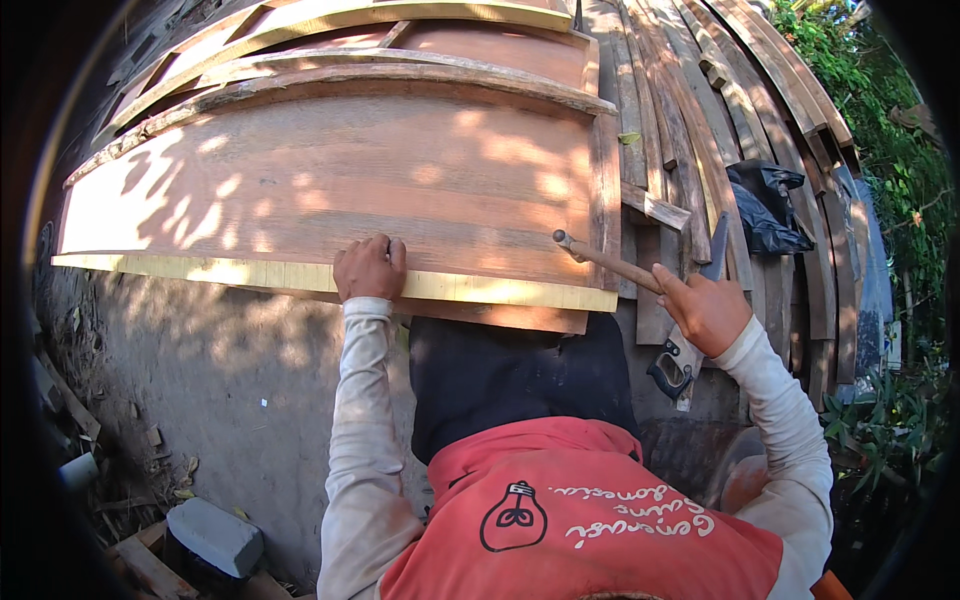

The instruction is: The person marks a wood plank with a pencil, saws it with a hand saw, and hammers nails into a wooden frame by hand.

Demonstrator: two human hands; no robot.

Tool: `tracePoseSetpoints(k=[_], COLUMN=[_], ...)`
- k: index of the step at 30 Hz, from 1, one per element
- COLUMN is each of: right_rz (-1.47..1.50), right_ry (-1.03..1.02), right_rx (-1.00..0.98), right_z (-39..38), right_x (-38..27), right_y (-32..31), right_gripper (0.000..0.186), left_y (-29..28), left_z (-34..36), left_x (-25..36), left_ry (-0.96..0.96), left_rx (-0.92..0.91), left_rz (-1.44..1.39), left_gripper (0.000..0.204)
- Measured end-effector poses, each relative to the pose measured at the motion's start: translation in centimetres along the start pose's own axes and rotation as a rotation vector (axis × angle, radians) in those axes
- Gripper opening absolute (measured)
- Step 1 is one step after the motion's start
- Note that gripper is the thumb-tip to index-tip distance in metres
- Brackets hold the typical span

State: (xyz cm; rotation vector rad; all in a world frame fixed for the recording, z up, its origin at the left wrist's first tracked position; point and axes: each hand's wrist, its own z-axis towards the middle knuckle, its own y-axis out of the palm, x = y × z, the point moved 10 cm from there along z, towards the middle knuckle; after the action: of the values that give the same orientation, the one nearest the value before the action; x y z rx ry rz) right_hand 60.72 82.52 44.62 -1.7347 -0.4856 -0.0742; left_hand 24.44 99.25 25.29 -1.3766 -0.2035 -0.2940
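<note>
Hammer (622, 270) in right grip (705, 308); head (567, 243) leftward

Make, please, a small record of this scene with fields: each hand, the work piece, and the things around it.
Left hand: left hand curled at the near yellow strip; anything pinched cannot be seen
Right hand: right hand grips the handle of a hammer
Work piece: framed wooden panel
To the right: handsaw, black plastic bag, long planks
Lower left: grey block on the ground
</note>
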Motion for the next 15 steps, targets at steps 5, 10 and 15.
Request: tracePoseSetpoints(k=[5,10,15], right_rz=[0.192,0.166,0.336], right_ry=[-0.022,0.054,0.126], right_rx=[0.333,0.517,0.82], right_z=[1.2,2.6,2.0], right_x=[-0.3,3.7,11.5], right_y=[-4.3,-4.1,-1.3], right_gripper=[0.059,0.054,0.044], left_y=[-1.8,-2.5,-3.7], left_z=[-0.4,0.0,0.7], left_x=[1.1,2.7,17.3], left_ry=[-0.034,-0.073,0.121], left_rx=[-0.056,-0.126,-0.123], left_rz=[0.021,-0.011,-0.375], left_gripper=[0.033,0.038,0.067])
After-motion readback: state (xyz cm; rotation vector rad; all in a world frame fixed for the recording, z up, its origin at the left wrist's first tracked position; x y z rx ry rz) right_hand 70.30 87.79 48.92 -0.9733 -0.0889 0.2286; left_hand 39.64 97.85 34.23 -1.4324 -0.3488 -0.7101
